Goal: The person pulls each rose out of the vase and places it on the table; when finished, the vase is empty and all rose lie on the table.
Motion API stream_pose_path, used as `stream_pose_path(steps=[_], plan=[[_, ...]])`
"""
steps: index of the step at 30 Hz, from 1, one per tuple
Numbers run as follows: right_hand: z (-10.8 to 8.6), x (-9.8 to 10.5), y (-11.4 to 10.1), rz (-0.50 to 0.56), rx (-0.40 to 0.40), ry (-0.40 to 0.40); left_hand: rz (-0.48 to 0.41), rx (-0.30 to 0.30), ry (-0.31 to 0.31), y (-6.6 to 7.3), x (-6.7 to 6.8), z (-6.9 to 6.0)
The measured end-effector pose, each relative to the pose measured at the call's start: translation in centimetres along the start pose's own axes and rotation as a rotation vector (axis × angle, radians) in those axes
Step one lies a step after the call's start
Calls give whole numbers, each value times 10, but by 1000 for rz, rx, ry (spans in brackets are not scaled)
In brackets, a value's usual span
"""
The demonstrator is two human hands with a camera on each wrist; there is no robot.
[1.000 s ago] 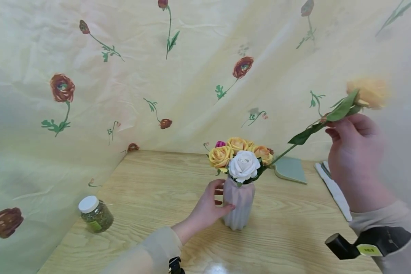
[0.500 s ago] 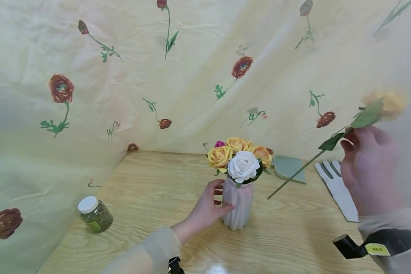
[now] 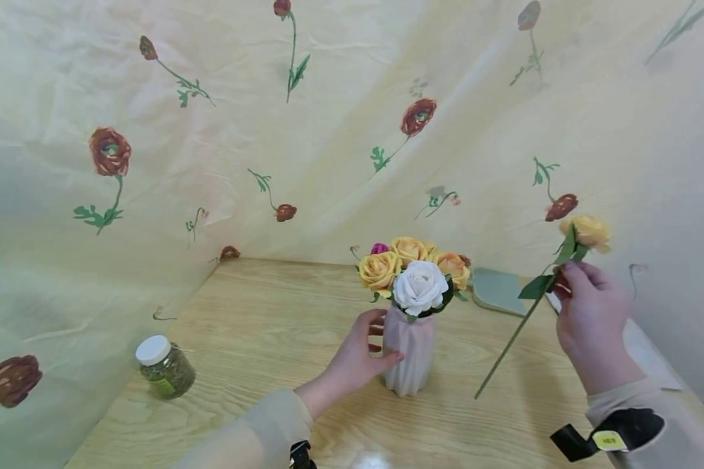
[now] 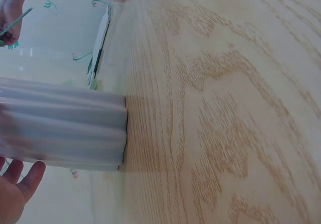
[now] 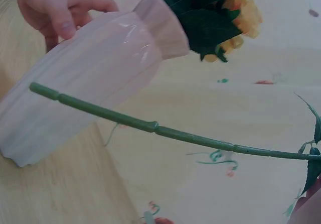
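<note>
In the head view, a pleated pale pink vase (image 3: 412,355) stands upright on the table, filled with yellow roses (image 3: 380,270), a white rose (image 3: 420,288) and a small magenta bloom (image 3: 379,248). My left hand (image 3: 352,358) holds the vase from its left side, thumb across the front. To the right, my right hand (image 3: 592,319) pinches a single yellow rose (image 3: 586,233) just under its bloom. Its bare green stem (image 5: 190,137) slants down toward the vase, free of the bouquet, and crosses in front of the vase in the right wrist view.
A white-lidded jar (image 3: 170,374) of dried green material stands at the left. Behind the vase lies a flat grey-green piece (image 3: 497,291). A white item (image 3: 651,358) lies partly hidden behind the right hand. A flower-printed cloth (image 3: 328,130) hangs behind the wooden table.
The right hand drew the yellow rose's stem away from the bouquet to the right, then came lower and back left, the stem now steeper. The left hand stayed on the vase.
</note>
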State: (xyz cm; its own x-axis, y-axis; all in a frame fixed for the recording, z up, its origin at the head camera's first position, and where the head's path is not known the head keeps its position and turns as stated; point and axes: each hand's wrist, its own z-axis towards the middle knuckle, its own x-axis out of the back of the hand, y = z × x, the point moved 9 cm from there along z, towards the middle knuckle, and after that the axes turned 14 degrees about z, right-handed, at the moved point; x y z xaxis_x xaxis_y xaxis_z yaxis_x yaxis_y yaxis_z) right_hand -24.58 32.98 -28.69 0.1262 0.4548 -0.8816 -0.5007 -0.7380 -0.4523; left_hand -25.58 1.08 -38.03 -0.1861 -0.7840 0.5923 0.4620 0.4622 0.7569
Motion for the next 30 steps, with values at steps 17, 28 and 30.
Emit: stream_pose_path(steps=[17, 28, 30], plan=[[-16, 56, 55, -542, -75, 162, -6, 4, -3, 0, 0, 0], [-29, 81, 89, -902, -137, 121, -6, 9, -2, 0, 0, -1], [-32, 86, 96, -990, -158, 104, -6, 5, -1, -1, -1, -1]])
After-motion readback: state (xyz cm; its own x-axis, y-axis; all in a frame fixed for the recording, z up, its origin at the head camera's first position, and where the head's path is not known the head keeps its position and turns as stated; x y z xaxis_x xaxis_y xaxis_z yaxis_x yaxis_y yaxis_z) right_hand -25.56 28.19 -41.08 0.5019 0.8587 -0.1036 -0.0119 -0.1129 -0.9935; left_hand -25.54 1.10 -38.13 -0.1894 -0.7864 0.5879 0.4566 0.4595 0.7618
